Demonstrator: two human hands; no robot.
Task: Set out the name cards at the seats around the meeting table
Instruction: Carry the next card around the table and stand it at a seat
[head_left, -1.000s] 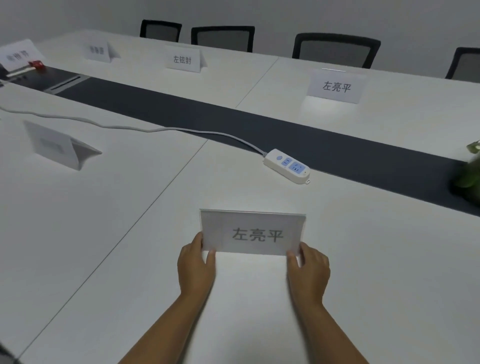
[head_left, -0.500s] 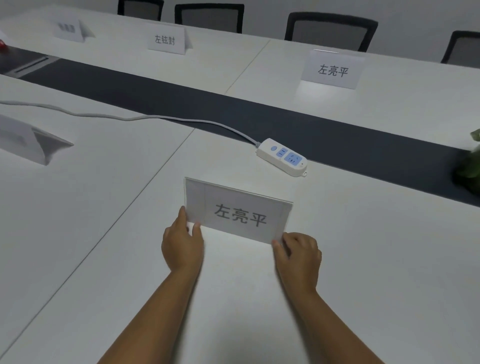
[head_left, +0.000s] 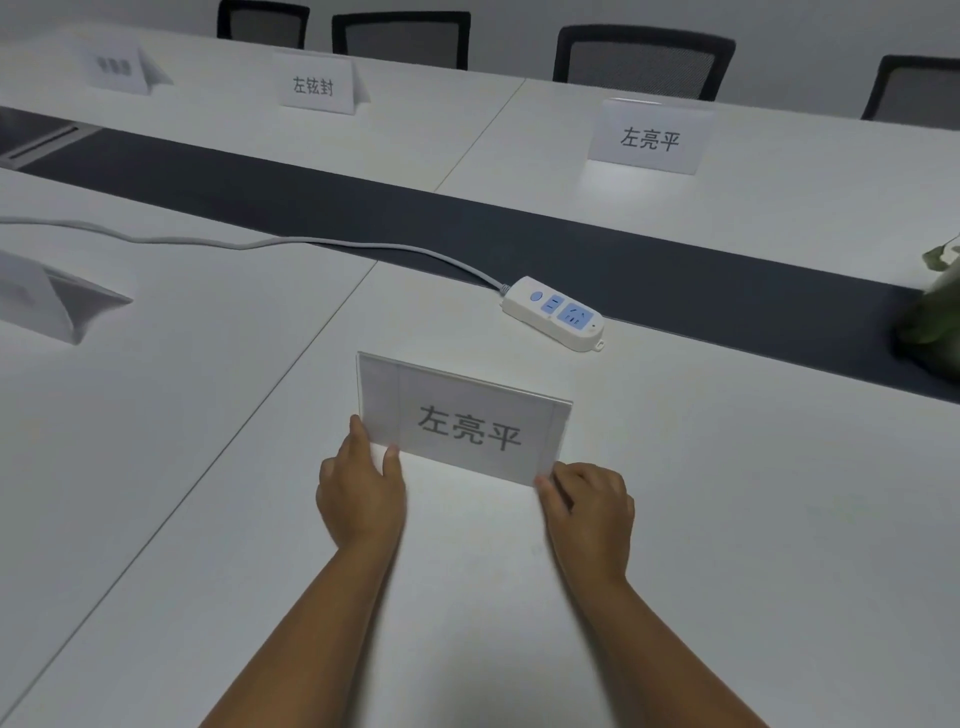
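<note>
Your left hand (head_left: 358, 496) pinches the lower left corner of the name card (head_left: 464, 418), thumb on the face and a finger along its edge; your right hand (head_left: 589, 506) has its fingers curled at the lower right corner, thumb tip on the card's bottom edge. The card stands on the desk (head_left: 727, 519) just ahead of both hands, its printed face toward you, its right end nearer you than its left.

To finish this step well, swing the left end back toward you, or the right end away, until the bottom edge runs parallel with the dark strip (head_left: 675, 270) beyond your fingers. Keep your fingers low on the corners, so the holder slides and does not tip. The power strip (head_left: 553, 313) lies just beyond the card, a little to the right; leave a gap so its cable is not nudged. The matching card (head_left: 650, 137) far ahead across the dark strip gives you a line to centre on. Let go of both corners together, I would judge, so neither end twists.
</note>
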